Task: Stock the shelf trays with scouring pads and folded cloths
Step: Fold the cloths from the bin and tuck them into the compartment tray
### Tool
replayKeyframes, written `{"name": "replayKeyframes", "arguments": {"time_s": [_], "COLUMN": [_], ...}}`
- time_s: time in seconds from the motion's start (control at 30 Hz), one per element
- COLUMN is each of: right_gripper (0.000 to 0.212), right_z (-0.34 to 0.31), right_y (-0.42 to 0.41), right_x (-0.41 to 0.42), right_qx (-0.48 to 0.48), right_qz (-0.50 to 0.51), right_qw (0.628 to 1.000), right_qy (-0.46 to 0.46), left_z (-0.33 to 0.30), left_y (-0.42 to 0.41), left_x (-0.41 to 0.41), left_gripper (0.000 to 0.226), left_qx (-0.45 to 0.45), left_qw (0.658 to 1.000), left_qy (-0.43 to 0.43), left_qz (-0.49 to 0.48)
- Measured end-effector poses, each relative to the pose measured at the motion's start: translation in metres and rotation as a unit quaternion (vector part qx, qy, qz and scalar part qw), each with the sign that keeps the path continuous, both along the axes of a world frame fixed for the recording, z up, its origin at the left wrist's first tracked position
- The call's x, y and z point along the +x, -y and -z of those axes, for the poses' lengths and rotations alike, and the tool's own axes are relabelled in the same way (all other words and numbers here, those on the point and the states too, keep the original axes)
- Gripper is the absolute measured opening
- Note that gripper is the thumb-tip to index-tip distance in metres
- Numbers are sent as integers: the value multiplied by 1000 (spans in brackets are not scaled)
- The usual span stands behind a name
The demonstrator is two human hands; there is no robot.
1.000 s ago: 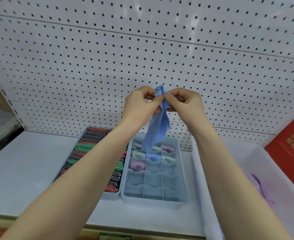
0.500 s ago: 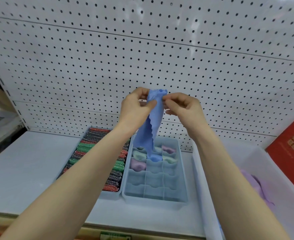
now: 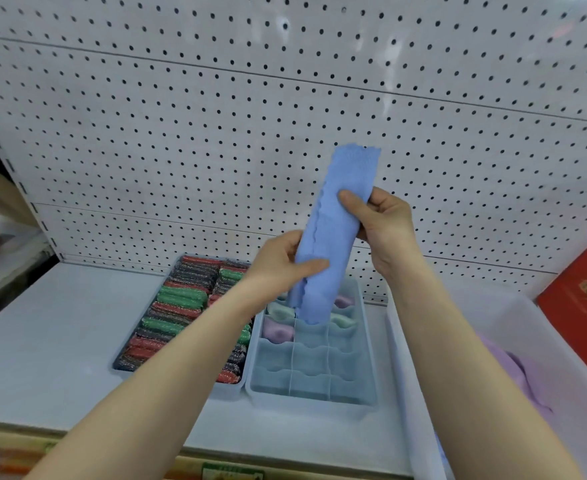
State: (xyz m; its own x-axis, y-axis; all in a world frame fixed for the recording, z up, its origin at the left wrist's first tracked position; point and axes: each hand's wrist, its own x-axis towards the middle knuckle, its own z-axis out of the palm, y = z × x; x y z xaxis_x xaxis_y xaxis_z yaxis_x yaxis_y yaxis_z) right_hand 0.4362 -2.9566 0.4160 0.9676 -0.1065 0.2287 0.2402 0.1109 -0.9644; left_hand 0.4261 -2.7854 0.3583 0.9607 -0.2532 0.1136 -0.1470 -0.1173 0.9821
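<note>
A blue cloth [image 3: 337, 220], folded into a long narrow strip, stands almost upright in the air above the trays. My left hand [image 3: 281, 265] grips its lower half and my right hand [image 3: 382, 223] grips it higher up, thumb across the front. Below sits a pale blue divided tray [image 3: 368, 375] with a few rolled cloths [image 3: 278, 332] in its far compartments; the near ones hold nothing. To its left a tray [image 3: 122, 370] is packed with red, green and dark scouring pads [image 3: 177, 306].
A white plastic bin [image 3: 406, 375] on the right holds lilac cloths [image 3: 517, 379]. A red box [image 3: 586, 306] leans at the far right. White pegboard [image 3: 215, 133] backs the shelf [image 3: 49, 341], whose front edge runs along the bottom.
The cloth hung down from both hands pinching its top edge. Now it is folded narrower, with the left hand lowered to its bottom half and the right hand at its middle.
</note>
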Motion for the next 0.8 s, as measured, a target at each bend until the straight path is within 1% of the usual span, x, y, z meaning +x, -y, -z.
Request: {"name": "replayKeyframes", "arguments": {"time_s": [0.1, 0.17, 0.2, 0.27, 0.33, 0.4, 0.47, 0.53, 0.6, 0.63, 0.7, 0.73, 0.8], "right_gripper": [5, 6, 6, 4, 4, 5, 9, 22, 36, 37, 25, 19, 19], "right_z": [-3, -1, 1, 6, 11, 15, 17, 17, 20, 23, 32, 36, 41], "right_y": [4, 7, 8, 8, 5, 1, -2, -1, 5, 9, 13, 14, 14], "right_x": [2, 3, 3, 3, 3, 4, 6, 6, 3, 0, -3, -4, -5], "right_qx": [3, -7, -13, -27, -46, -61, -77, -101, -120, -123, -122, -120, -110], "right_qz": [32, 43, 46, 43, 39, 51, 68, 43, -33, -72, -120, -124, -111], "right_qw": [999, 999, 999, 999, 998, 997, 994, 992, 983, 978, 972, 973, 977], "right_qy": [15, 13, 8, -2, -10, -18, -27, -67, -132, -155, -159, -150, -142], "left_z": [24, 34, 34, 24, 6, -7, -12, -12, -12, -11, -8, -7, -5], "left_y": [0, -3, -4, -3, 1, 7, 12, 12, 9, 8, 5, 3, 1], "left_x": [-7, -6, -5, -3, 1, 6, 11, 14, 15, 17, 19, 19, 19], "left_gripper": [21, 21, 22, 26, 28, 26, 17, 11, 13, 16, 20, 20, 21], "left_qx": [59, 78, 69, 21, -22, -43, -46, -65, -98, -109, -110, -106, -101], "left_qw": [998, 996, 996, 997, 997, 998, 998, 996, 991, 987, 983, 982, 981], "left_qy": [-15, -24, -28, -31, -35, -40, -38, -46, -71, -88, -118, -133, -155], "left_qz": [13, 26, 39, 65, 68, 37, -11, -39, -59, -73, -87, -82, -61]}}
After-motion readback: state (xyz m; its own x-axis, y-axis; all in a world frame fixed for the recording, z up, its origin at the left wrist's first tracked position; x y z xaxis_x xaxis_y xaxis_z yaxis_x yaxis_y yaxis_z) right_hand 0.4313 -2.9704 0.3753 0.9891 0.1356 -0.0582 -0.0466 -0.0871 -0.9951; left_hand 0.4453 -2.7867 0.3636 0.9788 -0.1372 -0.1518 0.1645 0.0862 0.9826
